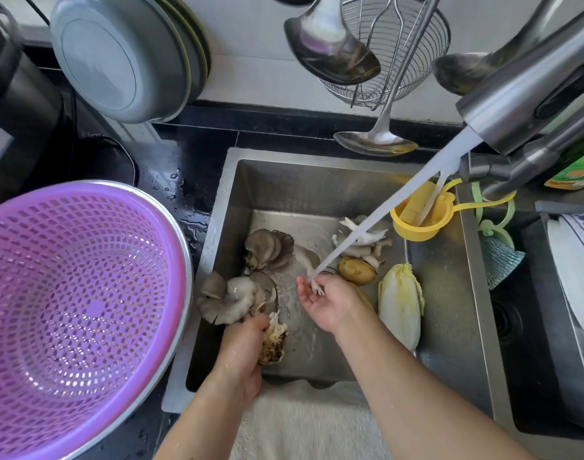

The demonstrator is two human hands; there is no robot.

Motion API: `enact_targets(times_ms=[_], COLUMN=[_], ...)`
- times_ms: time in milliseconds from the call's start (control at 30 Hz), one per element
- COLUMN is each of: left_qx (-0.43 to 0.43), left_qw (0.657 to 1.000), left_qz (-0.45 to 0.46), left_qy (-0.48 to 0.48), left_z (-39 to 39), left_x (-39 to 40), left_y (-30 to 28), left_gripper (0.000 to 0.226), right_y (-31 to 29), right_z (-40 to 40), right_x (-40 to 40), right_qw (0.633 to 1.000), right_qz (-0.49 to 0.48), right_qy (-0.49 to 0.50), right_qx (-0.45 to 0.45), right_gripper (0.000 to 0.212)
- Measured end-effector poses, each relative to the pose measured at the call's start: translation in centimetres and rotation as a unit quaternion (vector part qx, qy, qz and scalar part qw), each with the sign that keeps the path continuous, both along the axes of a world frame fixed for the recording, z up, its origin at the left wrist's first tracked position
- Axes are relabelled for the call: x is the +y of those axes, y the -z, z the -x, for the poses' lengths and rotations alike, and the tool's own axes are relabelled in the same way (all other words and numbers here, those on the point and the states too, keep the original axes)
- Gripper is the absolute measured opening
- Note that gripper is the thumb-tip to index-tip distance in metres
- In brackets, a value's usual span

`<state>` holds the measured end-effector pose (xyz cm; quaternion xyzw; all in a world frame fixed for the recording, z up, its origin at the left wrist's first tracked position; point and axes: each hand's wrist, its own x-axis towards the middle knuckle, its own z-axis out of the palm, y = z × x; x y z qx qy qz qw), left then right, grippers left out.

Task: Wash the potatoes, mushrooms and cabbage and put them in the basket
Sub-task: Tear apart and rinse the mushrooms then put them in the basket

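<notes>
Both forearms bare, no sleeves; hands (327, 302) wet, ungloved.

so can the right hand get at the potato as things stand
Probably yes: the right hand is open under the stream, and the potato lies just beyond it on the sink floor, uncovered.
</notes>
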<state>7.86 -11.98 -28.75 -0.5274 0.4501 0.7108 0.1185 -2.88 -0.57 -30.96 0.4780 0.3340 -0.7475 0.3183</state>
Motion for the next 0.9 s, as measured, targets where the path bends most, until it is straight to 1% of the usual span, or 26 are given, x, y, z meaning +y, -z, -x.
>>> enact_targets(times_ms=[133,300,333,400,467,533,600,667,733,833,900], left_qx=[0.005,0.005,0.006,0.005,-0.001,-0.011,-0.018,-0.016,-0.007,0.017,0.035], left_qw=[1.0,1.0,1.0,1.0,1.0,1.0,1.0,1.0,0.999,0.999,0.999], left_qz=[-0.006,-0.01,-0.01,-0.007,-0.003,0.002,0.005,0.007,0.012,0.017,0.01], left_qy=[0.007,0.003,-0.002,-0.005,-0.004,0.002,0.008,0.019,0.031,0.036,0.039], left_z=[0.0,0.1,0.1,0.2,0.1,0.0,0.0,-0.1,0.0,0.1,0.0], left_x=[0.0,0.1,0.2,0.2,0.2,0.1,0.0,0.1,0.2,0.3,0.3], left_y=[-0.1,-0.1,-0.1,0.0,0.0,0.2,0.6,0.9,1.0,0.7,0.4], left_gripper=[0.021,0.022,0.023,0.022,0.021,0.019,0.018,0.02,0.022,0.024,0.023], right_y=[0.1,-0.4,-0.6,-1.1,-1.6,-1.4,-0.9,-0.4,-0.3,-0.7,-0.9], right_z=[-0.7,1.2,1.5,1.5,0.1,-1.8,-3.0,-2.8,-1.2,2.0,4.2], right_x=[0.0,-1.0,-1.2,-1.0,0.2,2.4,4.8,6.7,7.4,6.3,5.0], right_qw=[0.999,0.999,0.999,0.996,0.983,0.969,0.968,0.974,0.976,0.962,0.932], right_qz=[0.003,0.03,0.028,0.002,-0.033,-0.071,-0.09,-0.109,-0.138,-0.199,-0.278], right_qy=[-0.04,0.007,-0.004,-0.072,-0.159,-0.211,-0.213,-0.187,-0.156,-0.137,-0.136], right_qx=[0.009,0.014,0.025,0.055,0.087,0.103,0.093,0.071,0.07,0.13,0.186], right_gripper=[0.013,0.015,0.018,0.02,0.015,0.016,0.015,0.009,0.007,0.008,0.01])
